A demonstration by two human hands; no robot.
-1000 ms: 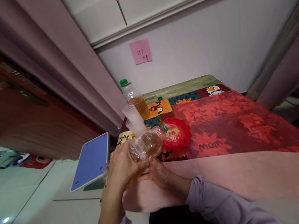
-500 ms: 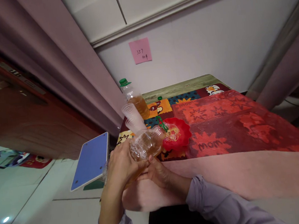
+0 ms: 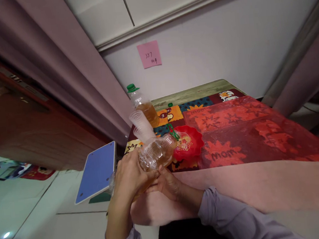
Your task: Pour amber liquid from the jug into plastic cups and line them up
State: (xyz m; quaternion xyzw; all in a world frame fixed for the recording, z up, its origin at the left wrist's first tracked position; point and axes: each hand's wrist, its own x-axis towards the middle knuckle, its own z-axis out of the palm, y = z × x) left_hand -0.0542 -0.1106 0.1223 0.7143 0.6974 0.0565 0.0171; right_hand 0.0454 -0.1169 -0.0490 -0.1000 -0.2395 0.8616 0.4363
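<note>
A clear plastic bottle (image 3: pixel 158 152) of amber liquid lies tilted nearly flat in both my hands, its neck pointing right over the edge of a red scalloped bowl (image 3: pixel 197 142). My left hand (image 3: pixel 129 173) wraps the bottle from above, and my right hand (image 3: pixel 167 182) grips it from below. Foam shows inside near my left fingers. A green ring-like strip (image 3: pixel 172 132) sits by the bottle's mouth. Whether liquid runs out is hard to make out. Just behind the held bottle are nested clear plastic cups (image 3: pixel 141 123). Beyond them stands a second bottle (image 3: pixel 150 113) with a green cap.
A loose green cap (image 3: pixel 170 104) lies near the table's back edge. Patterned cloth and a red translucent sheet (image 3: pixel 234 135) cover the table (image 3: pixel 239 187). At left are a blue board (image 3: pixel 98 170) and a brown door (image 3: pixel 20 110). A pink note (image 3: pixel 149 54) is on the wall.
</note>
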